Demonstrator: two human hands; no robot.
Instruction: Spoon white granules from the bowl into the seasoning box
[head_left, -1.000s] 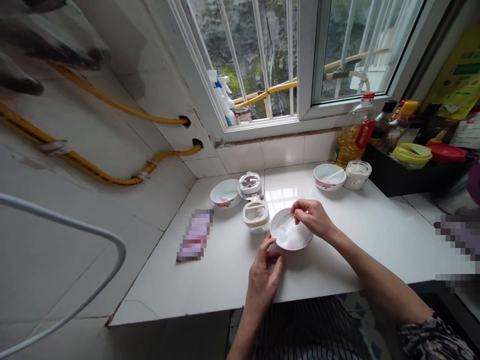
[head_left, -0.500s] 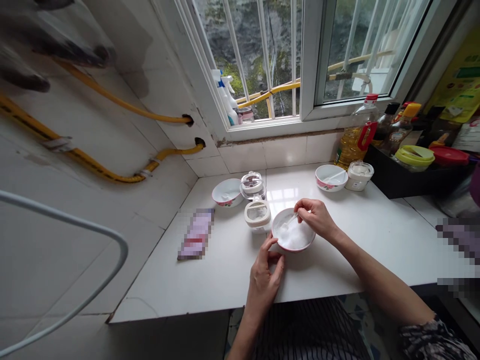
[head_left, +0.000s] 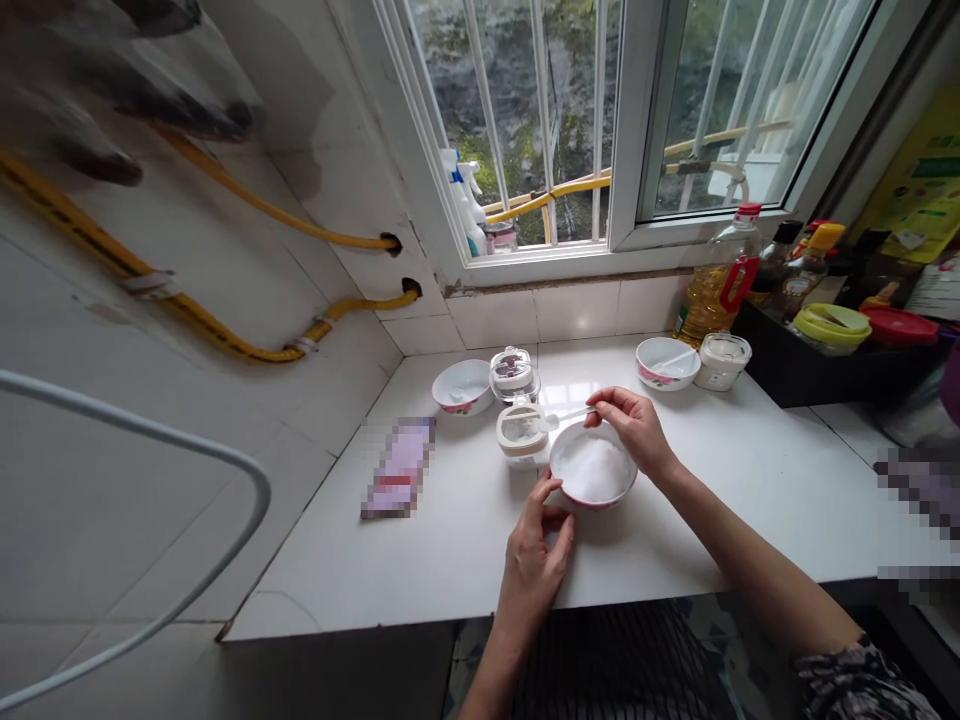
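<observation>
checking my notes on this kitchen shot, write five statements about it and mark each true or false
1. The right hand holds a white spoon. True.
2. The left hand holds that spoon. False: it is at the near bowl.
3. The near bowl contains dark liquid. False: its contents are white.
4. A flowered bowl stands near the oil bottle. True.
5. The oil bottle has a blue cap. False: its cap is red.
</observation>
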